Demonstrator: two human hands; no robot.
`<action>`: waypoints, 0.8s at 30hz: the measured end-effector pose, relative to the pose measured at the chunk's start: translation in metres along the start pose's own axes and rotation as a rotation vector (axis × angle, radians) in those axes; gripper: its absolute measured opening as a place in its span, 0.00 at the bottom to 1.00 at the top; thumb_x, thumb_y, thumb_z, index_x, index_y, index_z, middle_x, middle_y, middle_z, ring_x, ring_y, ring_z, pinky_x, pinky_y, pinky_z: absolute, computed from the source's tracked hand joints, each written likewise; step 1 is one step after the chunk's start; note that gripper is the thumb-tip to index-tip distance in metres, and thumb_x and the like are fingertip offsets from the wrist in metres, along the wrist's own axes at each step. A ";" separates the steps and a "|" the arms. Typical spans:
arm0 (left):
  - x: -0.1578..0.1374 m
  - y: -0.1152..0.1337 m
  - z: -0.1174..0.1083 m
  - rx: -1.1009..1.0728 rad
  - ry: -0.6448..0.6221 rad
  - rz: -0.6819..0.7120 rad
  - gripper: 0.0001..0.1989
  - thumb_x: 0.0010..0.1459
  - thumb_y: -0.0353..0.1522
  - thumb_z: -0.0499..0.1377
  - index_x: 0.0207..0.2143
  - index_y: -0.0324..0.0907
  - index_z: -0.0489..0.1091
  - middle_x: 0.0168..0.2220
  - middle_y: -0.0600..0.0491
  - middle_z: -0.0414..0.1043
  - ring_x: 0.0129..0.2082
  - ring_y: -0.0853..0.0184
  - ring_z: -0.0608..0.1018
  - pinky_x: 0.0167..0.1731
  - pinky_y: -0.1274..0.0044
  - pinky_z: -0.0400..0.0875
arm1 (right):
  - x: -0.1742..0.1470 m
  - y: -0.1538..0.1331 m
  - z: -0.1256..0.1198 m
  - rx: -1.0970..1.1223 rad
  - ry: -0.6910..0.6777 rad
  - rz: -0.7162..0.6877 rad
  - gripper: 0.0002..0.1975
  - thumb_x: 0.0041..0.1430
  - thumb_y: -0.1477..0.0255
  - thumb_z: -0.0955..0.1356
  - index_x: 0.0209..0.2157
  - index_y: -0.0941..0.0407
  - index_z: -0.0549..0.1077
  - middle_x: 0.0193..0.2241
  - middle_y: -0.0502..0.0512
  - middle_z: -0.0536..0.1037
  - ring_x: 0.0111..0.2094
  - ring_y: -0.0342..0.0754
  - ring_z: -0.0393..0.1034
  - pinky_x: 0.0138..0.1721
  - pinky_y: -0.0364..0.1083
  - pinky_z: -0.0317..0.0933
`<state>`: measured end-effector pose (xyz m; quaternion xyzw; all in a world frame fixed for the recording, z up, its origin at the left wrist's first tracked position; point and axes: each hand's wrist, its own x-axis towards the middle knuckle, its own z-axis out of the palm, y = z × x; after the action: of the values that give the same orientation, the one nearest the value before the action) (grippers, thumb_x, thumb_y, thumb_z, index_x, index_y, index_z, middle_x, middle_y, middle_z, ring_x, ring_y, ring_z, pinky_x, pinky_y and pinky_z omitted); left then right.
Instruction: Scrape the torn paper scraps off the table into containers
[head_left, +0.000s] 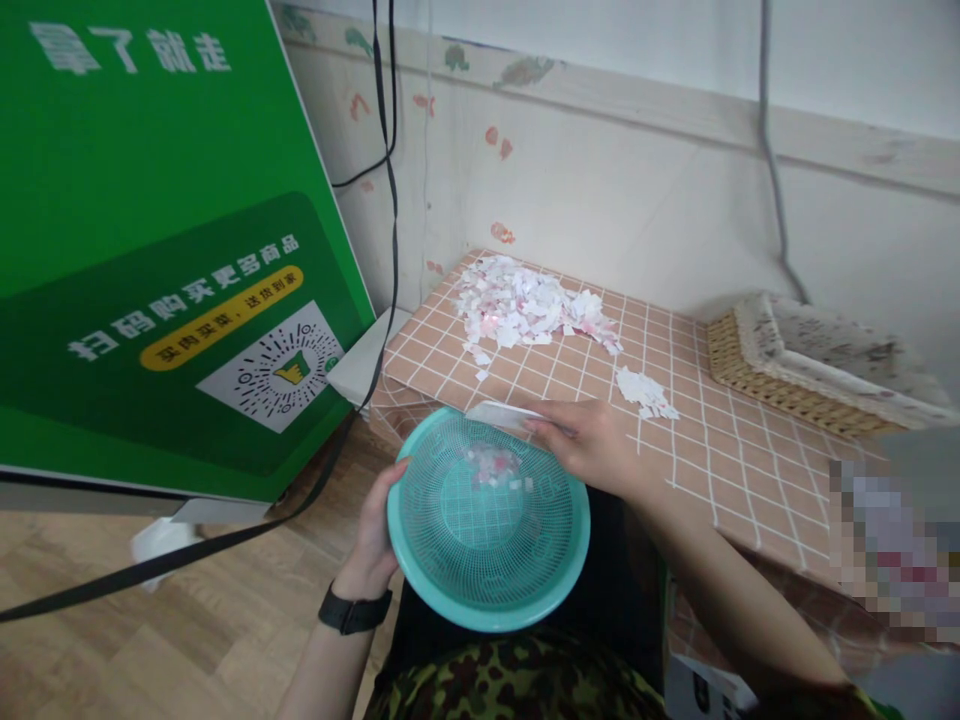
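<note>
My left hand (375, 530), with a black band on its wrist, grips the left rim of a turquoise plastic colander (491, 610). The colander is tilted up against the table's front edge, and a small cluster of white and pink paper scraps (495, 466) lies in it. My right hand (589, 440) pinches a flat white card-like piece (501, 414) over the colander's far rim, at the table edge. Beyond it, a large heap of paper scraps (517, 300) covers the back left of the table, and a smaller pile of white scraps (645, 392) lies to the right.
A brown checked cloth covers the table (585, 375). At the back right stands a lined wicker basket (787, 380). On the left rises a green sign panel (150, 180), with a black strap (330, 455) hanging across in front of it. A grey cable (766, 150) runs down the wall.
</note>
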<state>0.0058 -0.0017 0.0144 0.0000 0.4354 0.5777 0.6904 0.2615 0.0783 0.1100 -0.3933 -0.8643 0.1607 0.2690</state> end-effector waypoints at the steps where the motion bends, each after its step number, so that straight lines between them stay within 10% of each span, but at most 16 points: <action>1: 0.000 0.000 -0.001 0.001 0.001 -0.001 0.12 0.43 0.35 0.71 0.28 0.38 0.78 0.26 0.53 0.79 0.24 0.66 0.78 0.29 0.76 0.74 | 0.002 0.001 0.000 0.005 0.032 0.015 0.14 0.67 0.69 0.63 0.47 0.54 0.78 0.35 0.54 0.83 0.28 0.44 0.76 0.31 0.42 0.66; 6: 0.003 0.003 -0.006 0.024 -0.005 -0.006 0.12 0.45 0.36 0.70 0.30 0.37 0.78 0.27 0.52 0.79 0.24 0.66 0.78 0.29 0.75 0.74 | 0.020 0.008 0.005 -0.228 0.235 0.105 0.14 0.67 0.69 0.63 0.46 0.54 0.79 0.33 0.55 0.83 0.29 0.46 0.77 0.31 0.44 0.65; 11: 0.001 0.003 -0.004 0.023 0.006 0.014 0.12 0.44 0.35 0.71 0.29 0.37 0.78 0.27 0.53 0.79 0.24 0.66 0.78 0.30 0.76 0.73 | 0.043 0.019 0.017 -0.406 0.156 0.163 0.16 0.67 0.69 0.62 0.48 0.54 0.78 0.28 0.55 0.82 0.26 0.47 0.74 0.28 0.45 0.61; 24: 0.000 0.008 -0.002 0.008 0.023 0.022 0.12 0.41 0.35 0.72 0.27 0.38 0.77 0.25 0.53 0.78 0.23 0.67 0.77 0.28 0.76 0.73 | 0.057 0.025 0.021 -0.229 0.110 0.151 0.15 0.64 0.71 0.65 0.48 0.52 0.79 0.35 0.56 0.84 0.33 0.48 0.77 0.34 0.46 0.65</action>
<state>-0.0019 -0.0006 0.0174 0.0008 0.4455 0.5834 0.6791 0.2329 0.1365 0.1006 -0.4934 -0.8290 0.0590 0.2566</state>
